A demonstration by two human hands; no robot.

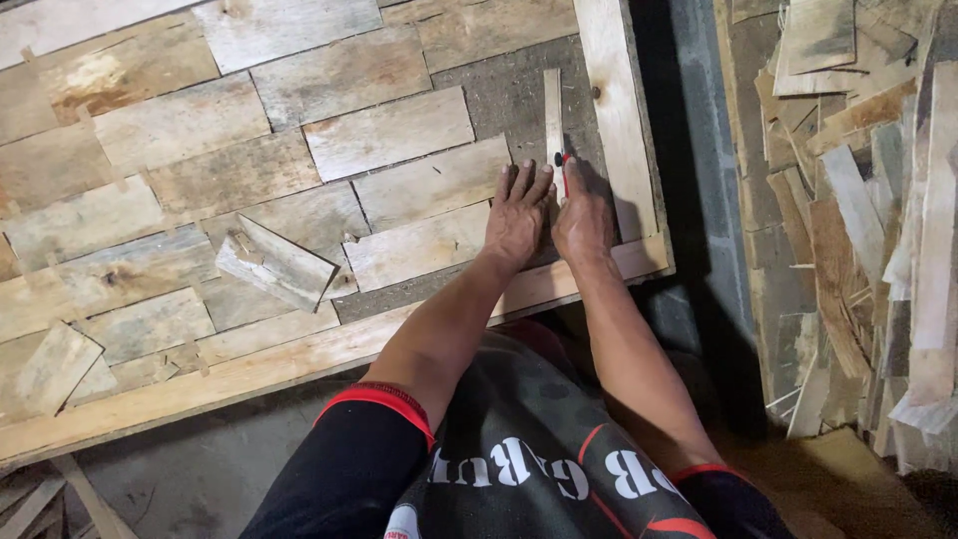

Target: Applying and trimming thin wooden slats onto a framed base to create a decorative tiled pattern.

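Lying straight ahead of both hands, a narrow wood strip (553,115) runs with its long axis pointing away from the person, its near end meeting the fingertips and its far end reaching up over the bare dark backing board (504,95). The right hand (582,218) is the nearer of the two to it: it rests just right of the strip's near end and its fingers are curled around a red-and-black marker (563,170), whose tip sits against the strip's right edge. The left hand (516,215) lies flat with the fingers spread only a little, palm down, holding nothing; its fingertips touch the near left side of the strip and press onto the pale plank (431,183) just beside it. The two hands sit close together, thumbs almost touching.

To the right of the strip, a long pale frame board (619,120) runs parallel to it, leaving a narrow uncovered gap between them. Left of the hands, the panel is covered with weathered planks laid in rows, and a loose offcut (274,265) lies tilted on top of them, well apart from the hands. A heap of scrap wood (858,200) stands far right, beyond a dark gap.
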